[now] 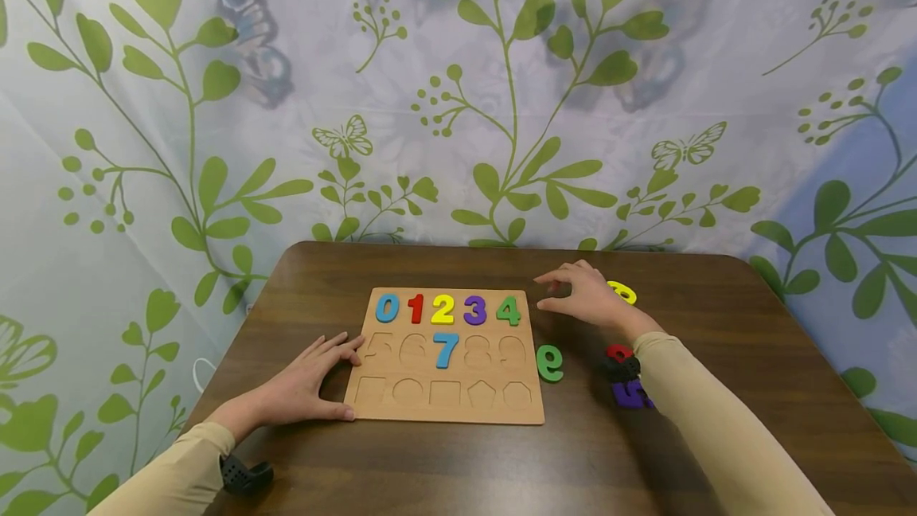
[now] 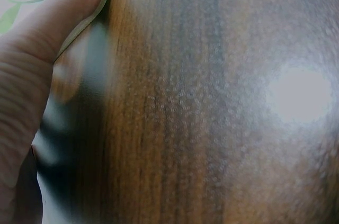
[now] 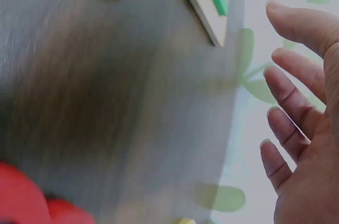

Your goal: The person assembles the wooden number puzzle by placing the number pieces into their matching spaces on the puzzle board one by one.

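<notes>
A wooden number puzzle board (image 1: 419, 403) lies on the table. Its top row holds a blue 0 (image 1: 387, 308), red 1, yellow 2, purple 3 and green 4 (image 1: 509, 310); a blue 7 (image 1: 445, 349) sits in the middle row. My left hand (image 1: 304, 385) rests against the board's left edge, fingers spread, thumb at the lower corner. Above the table, off the board's upper right corner, my right hand (image 1: 589, 297) hovers with loosely bent fingers and nothing between them. Just right of the board lies a loose green number piece (image 1: 550, 363).
Beneath and beside my right arm lie a red piece (image 1: 619, 353), a purple piece (image 1: 629, 395) and a yellow piece (image 1: 622, 291), each partly covered. The brown table (image 1: 430, 468) meets a leaf-patterned cloth (image 1: 444, 181) at the back.
</notes>
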